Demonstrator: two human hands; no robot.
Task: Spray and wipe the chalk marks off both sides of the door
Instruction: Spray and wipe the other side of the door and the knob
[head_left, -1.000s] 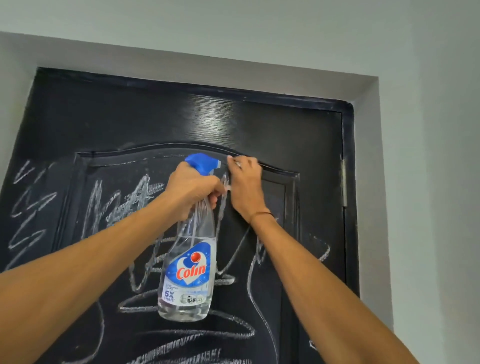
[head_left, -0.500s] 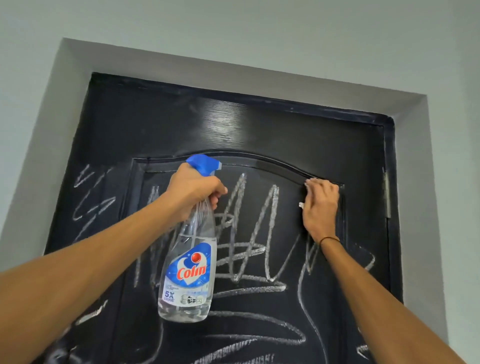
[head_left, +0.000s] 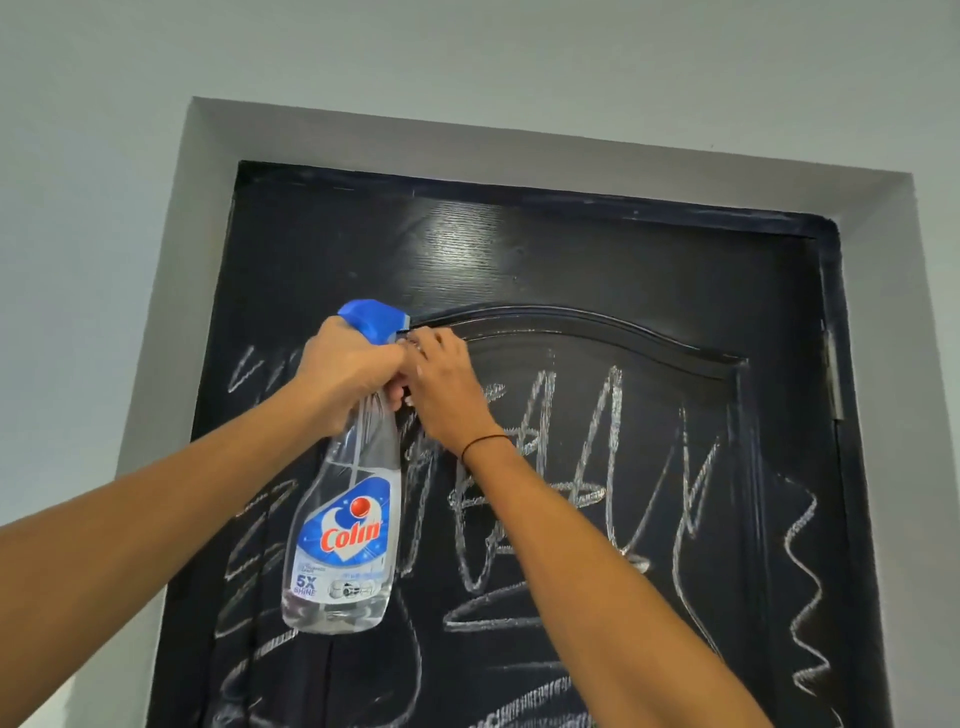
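The right hand (head_left: 449, 387) lies against the door (head_left: 571, 270) at frame centre; its fingertips are hidden behind the left hand (head_left: 350, 371), so whether they grip anything cannot be told. The left fingers curl round the neck of the spray bottle (head_left: 345, 525), which hangs upright. Chalk marks (head_left: 597, 467) cover the lower panel, cut off below.

A pale grey-green wall (head_left: 467, 67) is seen above and to both sides of the doorway. A lighter painted recess (head_left: 171, 291) is set into that wall, forming a slanted band along the top and down the left and right. A metal hinge (head_left: 834, 384) is fixed at the right inner edge of the recess. A thin black band (head_left: 485, 441) is worn on a wrist, below the recess's top.
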